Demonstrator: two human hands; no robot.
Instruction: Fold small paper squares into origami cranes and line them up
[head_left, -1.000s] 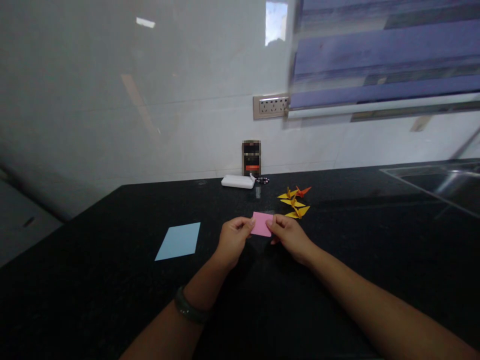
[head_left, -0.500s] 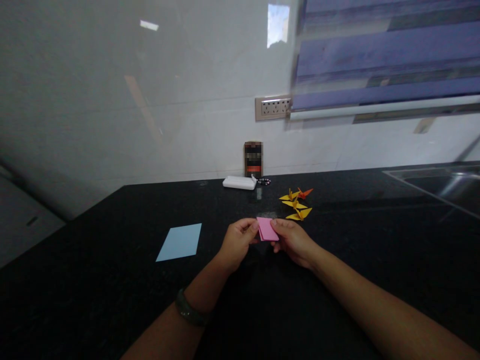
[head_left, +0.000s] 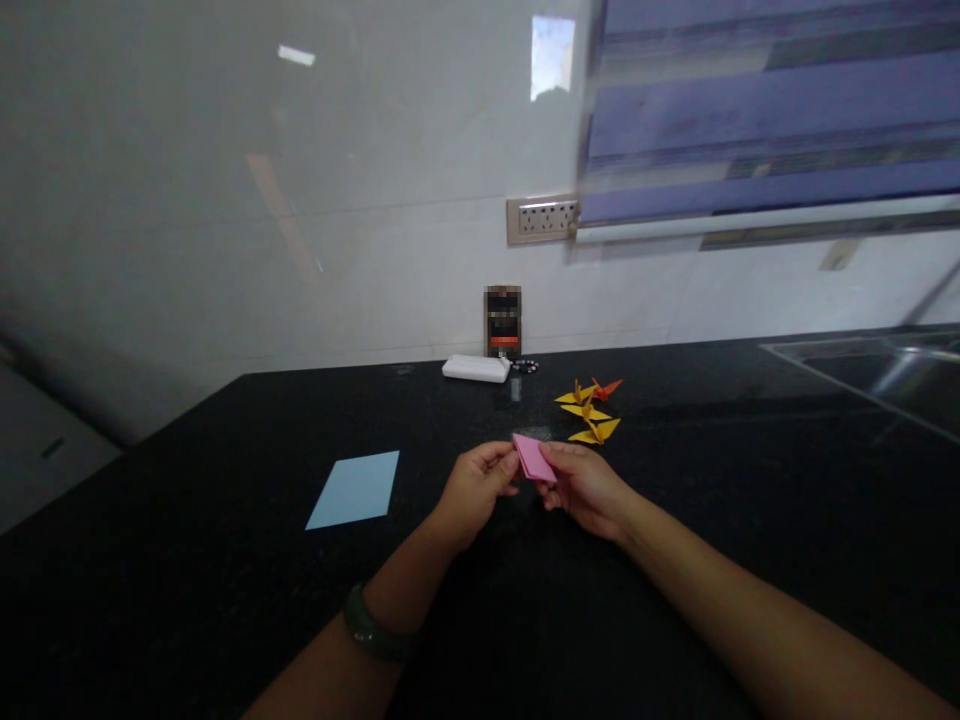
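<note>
A small pink paper (head_left: 534,457), folded over on itself, is held above the black counter (head_left: 225,600) between both hands. My left hand (head_left: 474,488) pinches its left edge with thumb and fingers. My right hand (head_left: 585,485) grips its right side, fingers curled under it. A watch band circles my left wrist. Just beyond the hands lie three folded paper cranes (head_left: 589,410), two yellow and one orange.
A light blue paper sheet (head_left: 354,489) lies flat on the counter to the left. At the back wall sit a white oblong case (head_left: 476,368) and a small dark box (head_left: 502,321). A sink (head_left: 885,365) is at the far right; a wall socket (head_left: 541,217) is above.
The pink paper has gone from a wider flat piece to a narrower folded one. Both hands have drawn closer together on it.
</note>
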